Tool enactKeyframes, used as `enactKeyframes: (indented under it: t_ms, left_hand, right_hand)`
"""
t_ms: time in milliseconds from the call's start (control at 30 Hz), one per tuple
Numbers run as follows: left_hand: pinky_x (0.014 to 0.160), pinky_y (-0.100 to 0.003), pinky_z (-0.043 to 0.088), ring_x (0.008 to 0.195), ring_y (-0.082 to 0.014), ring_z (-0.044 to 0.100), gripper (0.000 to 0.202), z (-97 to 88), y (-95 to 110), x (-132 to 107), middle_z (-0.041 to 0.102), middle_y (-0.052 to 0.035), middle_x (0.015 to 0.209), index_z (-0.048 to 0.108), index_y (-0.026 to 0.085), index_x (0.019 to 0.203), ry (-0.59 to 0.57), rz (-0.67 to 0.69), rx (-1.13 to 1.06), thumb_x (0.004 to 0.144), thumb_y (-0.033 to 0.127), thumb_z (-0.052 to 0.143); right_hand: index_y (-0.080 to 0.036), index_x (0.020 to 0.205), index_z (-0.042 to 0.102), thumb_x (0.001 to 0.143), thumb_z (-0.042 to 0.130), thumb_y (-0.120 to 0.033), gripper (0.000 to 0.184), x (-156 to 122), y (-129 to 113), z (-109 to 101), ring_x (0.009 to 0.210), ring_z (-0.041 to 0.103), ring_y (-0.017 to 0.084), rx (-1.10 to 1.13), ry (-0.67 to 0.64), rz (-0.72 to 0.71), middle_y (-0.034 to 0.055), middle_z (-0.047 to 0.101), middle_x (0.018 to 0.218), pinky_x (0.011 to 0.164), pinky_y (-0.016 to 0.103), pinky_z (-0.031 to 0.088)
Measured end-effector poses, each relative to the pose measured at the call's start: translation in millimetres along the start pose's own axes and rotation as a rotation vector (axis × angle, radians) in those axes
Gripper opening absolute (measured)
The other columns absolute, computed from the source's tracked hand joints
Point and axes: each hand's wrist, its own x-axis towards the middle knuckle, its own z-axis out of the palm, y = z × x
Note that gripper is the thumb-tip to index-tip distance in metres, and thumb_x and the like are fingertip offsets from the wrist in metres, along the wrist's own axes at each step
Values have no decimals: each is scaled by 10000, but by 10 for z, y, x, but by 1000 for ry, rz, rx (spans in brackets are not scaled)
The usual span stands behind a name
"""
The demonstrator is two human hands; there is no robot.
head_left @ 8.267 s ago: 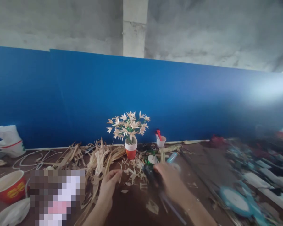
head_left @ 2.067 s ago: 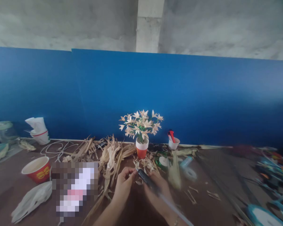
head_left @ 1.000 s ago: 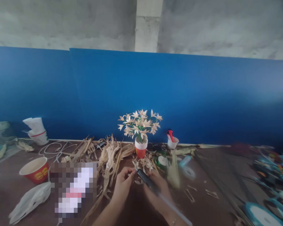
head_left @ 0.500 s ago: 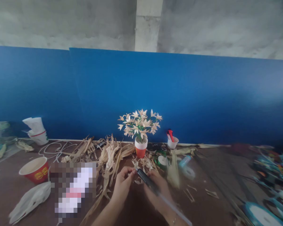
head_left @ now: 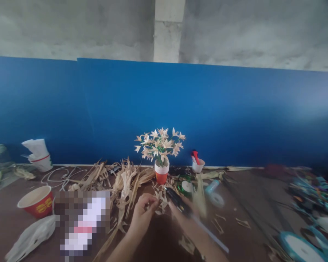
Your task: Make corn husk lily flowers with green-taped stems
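Cream flowers (head_left: 167, 144) with green stems (head_left: 160, 159) and a cup (head_left: 161, 177) banded white over orange stand out here against a deep-blue panel (head_left: 125, 102); the tool (head_left: 176, 198) is black, the husks (head_left: 128, 179) straw-coloured, the bowl (head_left: 32, 210) red with yellow markings (head_left: 44, 206).

A brown tabletop (head_left: 158, 240) is littered with dry husks (head_left: 124, 183). Along its back edge stand, left to right, a white cup (head_left: 43, 163) stuffed with paper, an orange-and-white pot (head_left: 161, 176) of pale flowers, and a small tub (head_left: 198, 166). Nearer lie a red bowl (head_left: 39, 206), far left, and a blue-rimmed spool (head_left: 300, 247), far right.
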Motion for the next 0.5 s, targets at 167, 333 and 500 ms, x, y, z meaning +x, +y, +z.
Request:
enactKeyframes:
  t_ms: [167, 333, 500]
  left_hand:
    - [616, -292, 430, 647, -185, 547, 312, -29, -98, 37, 617, -45, 670, 661, 170, 643, 30, -96, 70, 683, 477, 625]
    - [460, -227, 356, 457, -118, 452, 440, -63, -46, 32, 502, 33, 486, 664, 141, 747, 171, -296, -150, 614, 560, 660]
    - [402, -197, 310, 414, -85, 406, 480, -72, 29, 28, 490, 46, 481, 670, 136, 794, 263, -354, -226, 580, 566, 688]
  right_hand:
    - [-210, 658, 605, 781, 520, -268, 161, 70, -9, -389, 588, 563, 158, -262, -191, -125, -5, 599, 576, 762, 328, 434]
    - [-193, 925, 599, 705, 546, -205, 227, 114, 219, -1015, 836, 603, 248, -773, -172, 152, 100, 666, 851, 750, 334, 388]
    - [-176, 1091, 558, 707, 520, -167, 386, 68, 591, -1340, 948, 595, 290, -961, -123, 422, 167, 639, 974, 784, 387, 373]
